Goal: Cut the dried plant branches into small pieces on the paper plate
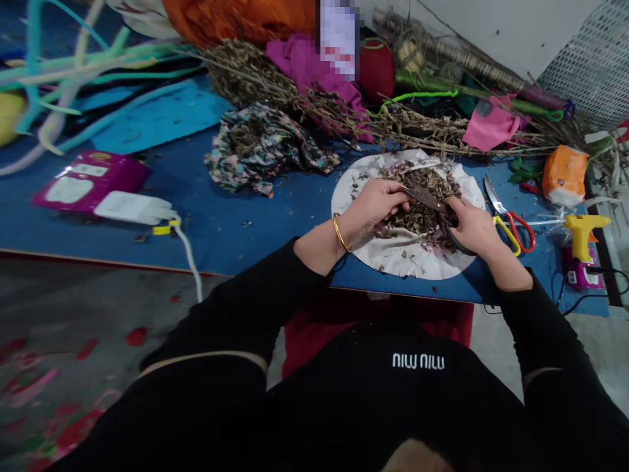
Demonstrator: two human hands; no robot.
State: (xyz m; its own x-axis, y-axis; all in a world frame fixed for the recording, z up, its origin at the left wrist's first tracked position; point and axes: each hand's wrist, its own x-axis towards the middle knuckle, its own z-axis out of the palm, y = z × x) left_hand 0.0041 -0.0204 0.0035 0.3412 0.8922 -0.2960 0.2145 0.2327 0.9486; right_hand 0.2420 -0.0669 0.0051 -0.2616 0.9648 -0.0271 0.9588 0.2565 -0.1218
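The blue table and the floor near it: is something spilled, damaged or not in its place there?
Two places look untidy. Brown dried leaf crumbs lie on the blue table outside the round white cloth, as if spilled. Red scraps are scattered on the grey floor at left, like dropped waste.

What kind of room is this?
Probably a craft workshop: there's a yellow glue gun, scissors with red and yellow handles, and dried plant stems piled on a blue table.

Dk scissors [426, 198], dried lvs [417, 221] on rnd wht cloth [400, 261]
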